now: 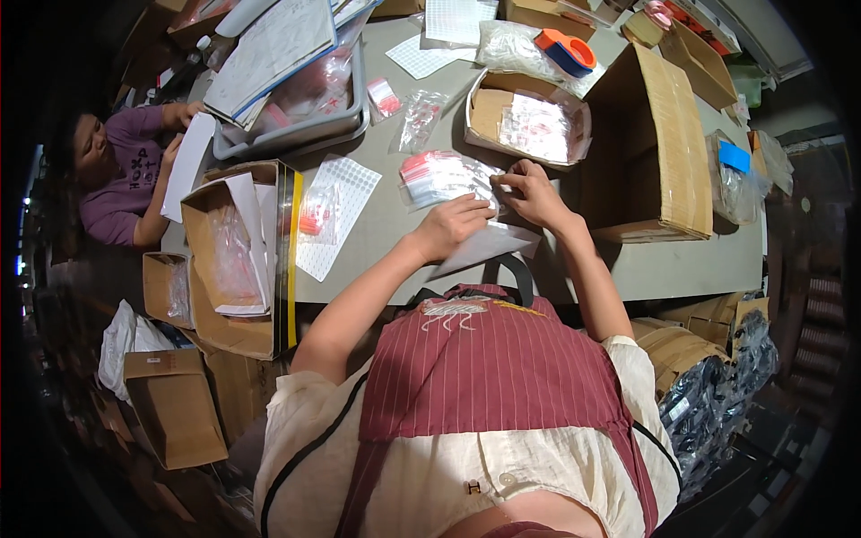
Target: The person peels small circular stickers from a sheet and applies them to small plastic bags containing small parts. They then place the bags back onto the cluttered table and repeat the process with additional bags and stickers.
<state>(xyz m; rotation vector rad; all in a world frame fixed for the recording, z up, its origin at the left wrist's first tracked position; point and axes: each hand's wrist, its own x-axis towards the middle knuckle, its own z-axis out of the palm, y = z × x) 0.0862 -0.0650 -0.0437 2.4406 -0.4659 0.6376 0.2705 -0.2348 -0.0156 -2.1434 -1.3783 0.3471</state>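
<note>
Presently both hands meet at centre table: left hand [451,224] rests curled on a white sheet [489,244]; right hand [531,193] pinches the edge of a clear bag of red parts [439,177]. Open cardboard box [529,121] sits at twelve o'clock of the bag, sticker sheet [345,202] at nine o'clock

Head-worn fisheye, steeply downward over the table [386,215], close.

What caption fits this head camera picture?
Both hands, left hand and right hand, work at small clear bags on a crowded grey table.
</note>
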